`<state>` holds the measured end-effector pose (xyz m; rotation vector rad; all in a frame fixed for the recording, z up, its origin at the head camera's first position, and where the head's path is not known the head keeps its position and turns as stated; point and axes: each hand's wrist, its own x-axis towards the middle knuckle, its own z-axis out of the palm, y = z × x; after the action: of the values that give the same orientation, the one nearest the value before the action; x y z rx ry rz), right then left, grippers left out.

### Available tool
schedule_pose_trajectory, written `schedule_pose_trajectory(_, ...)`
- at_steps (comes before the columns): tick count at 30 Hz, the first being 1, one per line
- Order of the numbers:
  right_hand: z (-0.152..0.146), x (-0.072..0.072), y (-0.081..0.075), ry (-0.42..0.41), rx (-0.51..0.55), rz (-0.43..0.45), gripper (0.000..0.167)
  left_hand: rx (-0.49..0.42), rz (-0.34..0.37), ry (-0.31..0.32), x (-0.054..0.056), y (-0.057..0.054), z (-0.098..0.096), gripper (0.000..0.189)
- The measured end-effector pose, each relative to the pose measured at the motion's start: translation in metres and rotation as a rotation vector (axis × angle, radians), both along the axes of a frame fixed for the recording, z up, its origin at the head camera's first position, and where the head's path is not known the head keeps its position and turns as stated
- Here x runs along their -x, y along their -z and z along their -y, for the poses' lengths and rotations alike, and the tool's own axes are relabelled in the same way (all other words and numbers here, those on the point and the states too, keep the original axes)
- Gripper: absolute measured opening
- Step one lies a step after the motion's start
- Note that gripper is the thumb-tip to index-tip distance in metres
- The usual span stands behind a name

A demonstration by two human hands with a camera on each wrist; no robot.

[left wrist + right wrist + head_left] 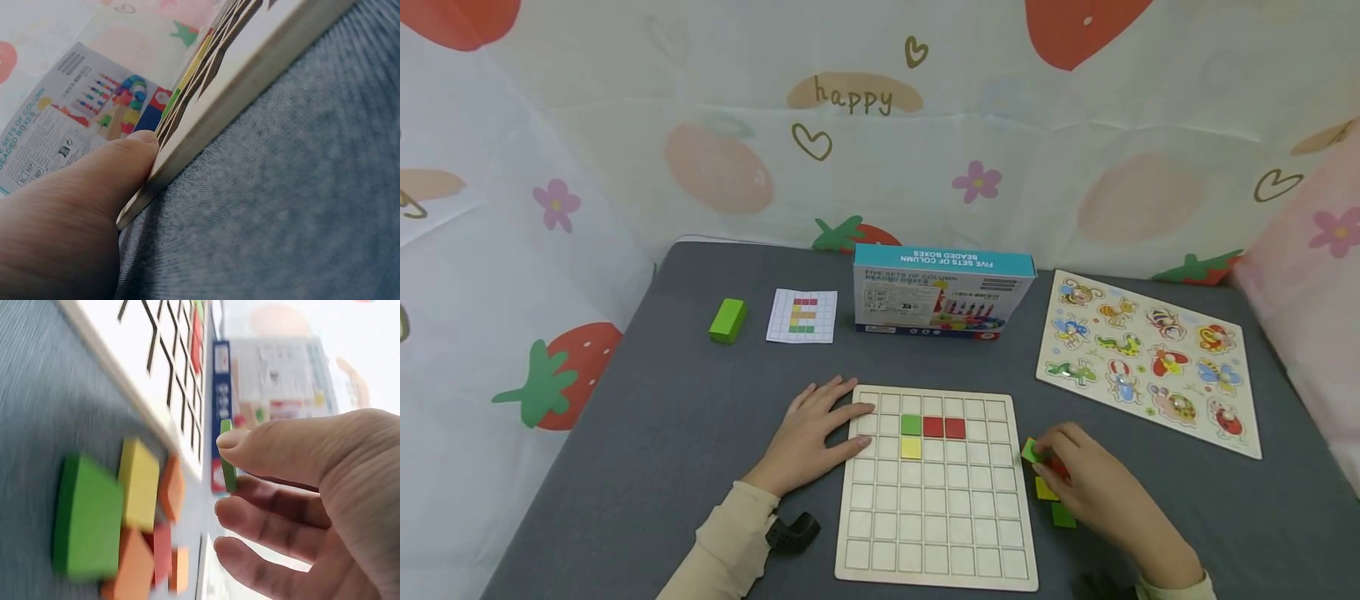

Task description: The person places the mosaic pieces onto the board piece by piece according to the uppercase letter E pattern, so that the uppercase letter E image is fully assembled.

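Note:
My left hand rests at the upper left edge of a white grid board, its thumb and a fingertip touching the rim, fingers extended. On the board lie a green tile, two red tiles beside it and a yellow tile below the green. Right of the board, my right hand pinches another green tile between thumb and fingers. Under that hand are loose blocks: a green one, a yellow one, and several orange and red ones, partly hidden in the head view.
A printed card with a coloured grid pattern lies behind the board, with a green block to its left. Farther back stands a cardboard box. An insect puzzle board lies at the right. A patterned cloth hangs behind.

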<state>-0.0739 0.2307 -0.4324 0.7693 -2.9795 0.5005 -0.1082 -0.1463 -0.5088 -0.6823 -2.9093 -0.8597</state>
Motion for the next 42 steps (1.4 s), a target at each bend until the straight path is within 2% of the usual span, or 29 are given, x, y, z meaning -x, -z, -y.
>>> schedule_pose_trajectory(4, 0.016, 0.002, 0.002, -0.112, 0.029, -0.017, 0.024, -0.001, 0.003, -0.001, -0.001, 0.0, 0.0, 0.049)
schedule_pose_trajectory(8, 0.03, 0.003, 0.003, -0.193, 0.055, -0.006, 0.024, -0.005, -0.002, 0.004, -0.001, 0.0, 0.0, 0.049)
schedule_pose_trajectory(15, 0.057, 0.007, 0.01, -0.334, 0.068, -0.037, 0.021, -0.013, -0.019, 0.01, -0.001, 0.0, 0.002, 0.048)
schedule_pose_trajectory(22, 0.082, 0.011, 0.011, -0.382, 0.02, 0.012, 0.016, -0.011, -0.014, 0.015, -0.001, 0.0, 0.002, 0.048)
schedule_pose_trajectory(30, 0.1, 0.012, 0.02, -0.444, 0.014, -0.018, 0.012, 0.002, -0.015, 0.015, -0.002, -0.002, -0.001, 0.048)
schedule_pose_trajectory(42, 0.111, 0.013, 0.02, -0.474, 0.022, -0.009, 0.013, -0.001, -0.01, 0.004, -0.001, -0.002, 0.001, 0.049)
